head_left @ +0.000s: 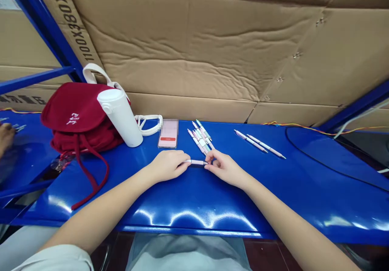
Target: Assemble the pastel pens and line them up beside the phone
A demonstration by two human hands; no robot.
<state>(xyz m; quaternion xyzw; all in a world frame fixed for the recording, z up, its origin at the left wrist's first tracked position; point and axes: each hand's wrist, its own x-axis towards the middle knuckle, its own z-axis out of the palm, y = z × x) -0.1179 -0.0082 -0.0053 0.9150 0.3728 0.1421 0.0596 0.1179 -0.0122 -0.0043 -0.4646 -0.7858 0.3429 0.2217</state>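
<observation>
My left hand [170,165] is closed around one end of a pale pink and white pen [197,162]. At the other end, the fingertips of my right hand [223,166] pinch the pen's tip. The pen lies level between both hands, just above the blue tabletop. Right behind it is a loose bunch of several pens [201,136] in pink, white and mint green. Off to the right, two more pens [259,143] lie side by side at a slant.
A phone [168,134] with a lit screen lies behind my left hand. Further left stand a white bottle [121,119] and a dark red bag [80,110] with a dangling strap. A black cable [328,169] crosses the blue table [194,206] at right. Another person's hand [6,137] shows far left.
</observation>
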